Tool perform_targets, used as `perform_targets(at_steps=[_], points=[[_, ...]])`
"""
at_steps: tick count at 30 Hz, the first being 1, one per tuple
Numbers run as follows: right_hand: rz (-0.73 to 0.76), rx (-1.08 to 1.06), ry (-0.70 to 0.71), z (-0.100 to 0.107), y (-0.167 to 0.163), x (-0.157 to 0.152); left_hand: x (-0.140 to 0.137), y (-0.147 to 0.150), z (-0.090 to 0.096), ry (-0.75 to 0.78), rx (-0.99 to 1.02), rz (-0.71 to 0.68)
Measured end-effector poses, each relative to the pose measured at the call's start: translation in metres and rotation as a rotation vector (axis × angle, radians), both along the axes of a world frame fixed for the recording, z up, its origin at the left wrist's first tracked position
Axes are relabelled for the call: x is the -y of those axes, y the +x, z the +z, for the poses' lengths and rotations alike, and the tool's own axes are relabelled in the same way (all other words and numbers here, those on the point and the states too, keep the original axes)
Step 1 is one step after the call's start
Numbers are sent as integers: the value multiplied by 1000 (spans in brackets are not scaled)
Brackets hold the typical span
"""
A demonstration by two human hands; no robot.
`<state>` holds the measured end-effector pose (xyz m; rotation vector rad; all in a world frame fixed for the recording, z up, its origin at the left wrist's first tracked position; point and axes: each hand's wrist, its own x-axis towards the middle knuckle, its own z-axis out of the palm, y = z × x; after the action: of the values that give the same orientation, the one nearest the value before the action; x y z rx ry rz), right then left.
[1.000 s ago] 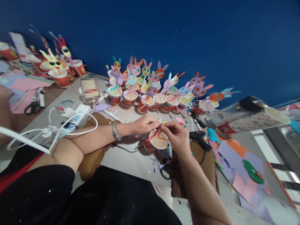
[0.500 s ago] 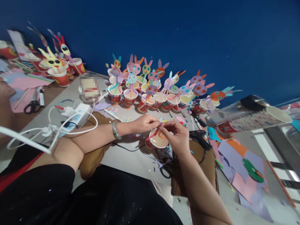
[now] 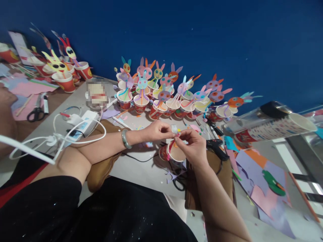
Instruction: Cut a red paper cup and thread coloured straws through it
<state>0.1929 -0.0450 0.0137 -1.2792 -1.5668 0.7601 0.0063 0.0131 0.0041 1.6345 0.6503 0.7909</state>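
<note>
Both hands meet just above a red-and-white paper cup (image 3: 164, 153), its mouth tipped towards the right. Pink and orange strips show at the cup's rim. My left hand (image 3: 158, 130), a bangle on its wrist, has its fingertips pinched together. From the other side, my right hand (image 3: 193, 145) pinches with thumb and forefinger. A small pinkish bit shows between the fingertips, too small to make out. Whether the cup rests on the table or hangs from the strips, I cannot tell. Paper scraps (image 3: 174, 174) and dark scissor handles (image 3: 179, 184) lie below it.
Several cups with paper animal faces (image 3: 142, 80) stand along the blue wall. A power strip (image 3: 87, 122) with white cables lies left. To the right are a black glue gun (image 3: 217, 148), a clear bottle (image 3: 248, 122) and coloured paper (image 3: 248, 164). Another person's arm (image 3: 7, 104) is at far left.
Both hands have shifted slightly right. The cup has turned, so its mouth tips more to the right and more of its red side shows.
</note>
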Motion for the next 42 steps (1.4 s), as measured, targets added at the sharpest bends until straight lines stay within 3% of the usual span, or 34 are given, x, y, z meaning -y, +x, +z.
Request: perform_targets(at_steps=[4, 9, 12, 16, 21, 23, 30, 38, 42], points=[[28, -63, -20, 5, 6, 0, -1, 0, 2, -39, -12, 56], [107, -120, -92, 7, 11, 2, -3, 0, 4, -205, 17, 141], [170, -136, -122, 9, 15, 3, -4, 0, 4, -199, -10, 138], [251, -146, -173, 14, 18, 3, -6, -1, 2, -119, -43, -47], [319, -142, -213, 20, 19, 2, -7, -3, -1, -171, 27, -352], [301, -146, -216, 21, 19, 2, -7, -4, 1, -175, 15, -396], [226, -117, -241, 20, 20, -1, -2, -8, 10, -192, -116, -283], [169, -127, -240, 18, 19, -2, 9, -4, 23, -388, 5, -165], [157, -147, -249, 16, 17, -2, 7, -4, 24, -420, 23, -199]])
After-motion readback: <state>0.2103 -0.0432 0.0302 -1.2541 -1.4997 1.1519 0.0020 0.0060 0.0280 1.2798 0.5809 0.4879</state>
